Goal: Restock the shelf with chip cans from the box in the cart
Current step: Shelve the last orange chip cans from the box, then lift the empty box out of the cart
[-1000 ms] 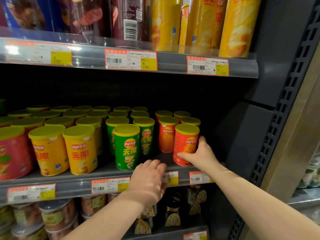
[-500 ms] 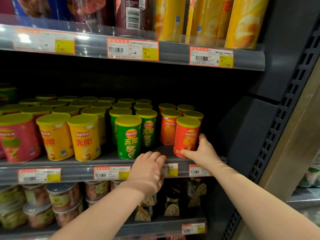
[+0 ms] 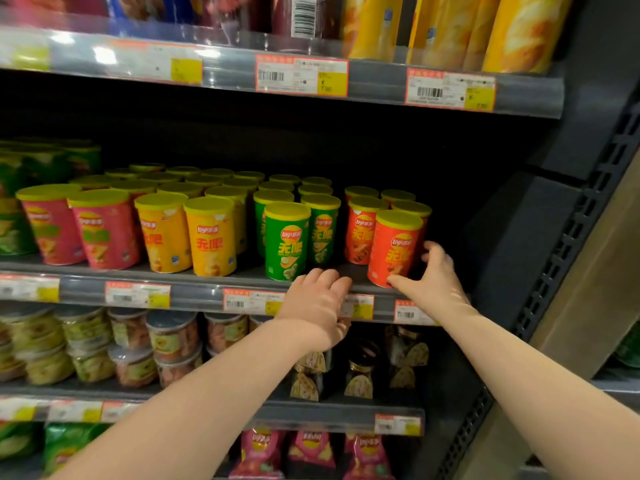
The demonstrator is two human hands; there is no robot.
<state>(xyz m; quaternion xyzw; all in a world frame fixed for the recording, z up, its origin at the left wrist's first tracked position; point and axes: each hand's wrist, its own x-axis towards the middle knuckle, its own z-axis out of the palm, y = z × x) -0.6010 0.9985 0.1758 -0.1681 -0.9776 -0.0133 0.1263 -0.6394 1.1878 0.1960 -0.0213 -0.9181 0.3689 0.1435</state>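
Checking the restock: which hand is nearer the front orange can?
Right. The right hand holds the orange can; the left hand rests on the shelf edge, left of it.

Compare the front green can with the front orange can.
The right hand grips the front orange can; the front green can is not gripped, the left hand holding the shelf edge near it. The green can stands left of the orange can. Both stand upright with yellow lids.

Cans read Lay's; tag perhaps 7.90.
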